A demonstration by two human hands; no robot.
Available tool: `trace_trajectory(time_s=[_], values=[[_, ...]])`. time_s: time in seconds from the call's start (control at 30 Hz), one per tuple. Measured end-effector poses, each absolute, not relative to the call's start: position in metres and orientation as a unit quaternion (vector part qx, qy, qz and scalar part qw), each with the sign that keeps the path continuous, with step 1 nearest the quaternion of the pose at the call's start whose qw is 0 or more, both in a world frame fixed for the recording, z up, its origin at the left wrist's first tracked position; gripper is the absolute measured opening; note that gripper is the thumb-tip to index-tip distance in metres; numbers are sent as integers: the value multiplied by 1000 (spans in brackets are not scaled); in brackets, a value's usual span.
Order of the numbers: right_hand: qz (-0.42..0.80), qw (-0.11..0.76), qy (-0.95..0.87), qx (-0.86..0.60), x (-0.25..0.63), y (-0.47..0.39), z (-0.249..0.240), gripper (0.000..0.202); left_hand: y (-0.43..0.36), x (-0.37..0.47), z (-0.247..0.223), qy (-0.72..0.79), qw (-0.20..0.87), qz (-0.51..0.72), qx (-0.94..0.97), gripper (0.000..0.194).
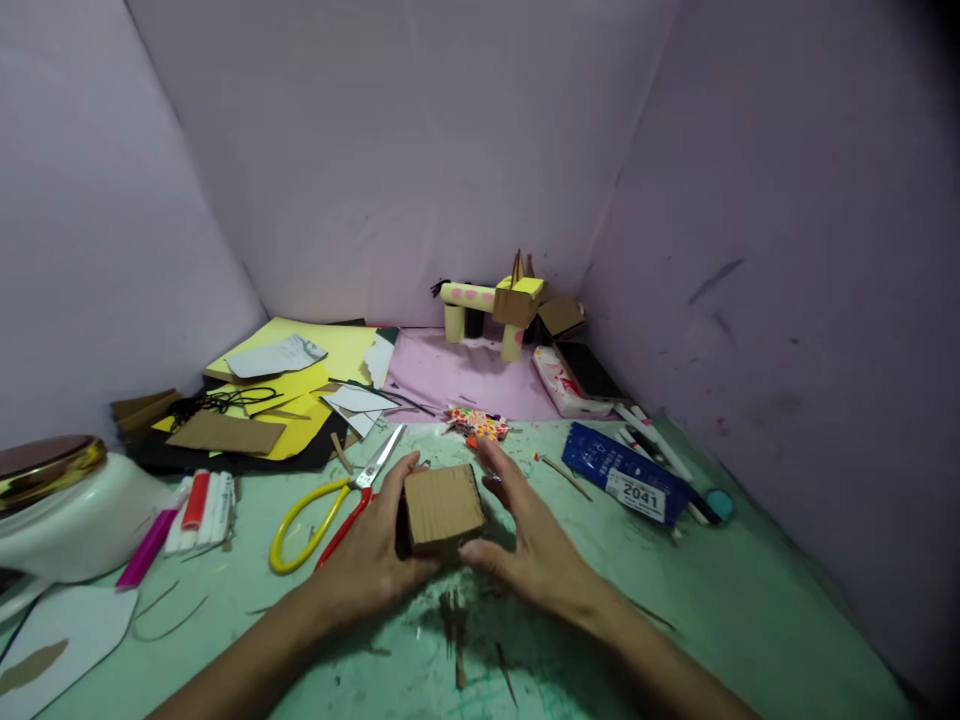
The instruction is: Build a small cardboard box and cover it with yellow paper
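Note:
A small brown cardboard box (444,505) is between my two hands, above the green tabletop. My left hand (382,545) holds the box by its left side, fingers and thumb around the edge. Around its right side my right hand (529,535) is spread, with the thumb near the lower right corner and the fingers apart. Scissors (351,487) with one yellow and one red handle lie just left of the box. Behind it is a small colourful patterned piece (478,422).
Yellow sheets (300,400), cardboard scraps and black cord lie at the back left. Markers (202,510) and a white pot (90,510) stand left. A cardboard-and-paper animal figure (487,300) stands at the back. A blue packet (626,475) and a phone (585,370) lie right.

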State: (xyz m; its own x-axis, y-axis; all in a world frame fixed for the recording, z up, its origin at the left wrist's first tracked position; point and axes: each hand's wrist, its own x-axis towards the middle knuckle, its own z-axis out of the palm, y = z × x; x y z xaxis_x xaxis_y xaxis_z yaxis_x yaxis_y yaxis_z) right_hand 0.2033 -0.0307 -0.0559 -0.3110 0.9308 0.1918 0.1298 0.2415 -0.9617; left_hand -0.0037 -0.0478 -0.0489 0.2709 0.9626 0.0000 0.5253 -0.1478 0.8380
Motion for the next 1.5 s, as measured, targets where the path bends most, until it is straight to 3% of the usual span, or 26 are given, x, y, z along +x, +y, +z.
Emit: trace_trajectory(time_s=[0.1,0.23,0.47,0.67,0.8,0.93,1.1,1.3,1.5], values=[[522,419,-635,-387,188,-34,-67,109,-49,-1,-56,515,381,294,710,93],[559,423,-617,-358,179,-34,-74,92,-46,1,-66,500,374,302,721,100],[580,438,-596,-341,178,-31,-71,80,-46,9,-58,508,427,291,689,100],[573,421,-602,-364,183,-28,-68,97,-46,4,-54,502,462,317,659,112],[557,430,-604,-373,184,-29,-67,77,-46,2,-47,499,456,329,659,85],[550,434,-597,-392,178,-30,-63,70,-47,1,-41,487,429,335,683,56],[519,427,-601,-432,172,-30,-60,67,-48,1,-39,486,417,358,679,42],[548,431,-598,-395,183,-28,-63,72,-48,-7,-45,493,442,341,668,85],[697,487,-403,-338,181,-30,-61,60,-49,-6,-46,456,454,368,671,110]])
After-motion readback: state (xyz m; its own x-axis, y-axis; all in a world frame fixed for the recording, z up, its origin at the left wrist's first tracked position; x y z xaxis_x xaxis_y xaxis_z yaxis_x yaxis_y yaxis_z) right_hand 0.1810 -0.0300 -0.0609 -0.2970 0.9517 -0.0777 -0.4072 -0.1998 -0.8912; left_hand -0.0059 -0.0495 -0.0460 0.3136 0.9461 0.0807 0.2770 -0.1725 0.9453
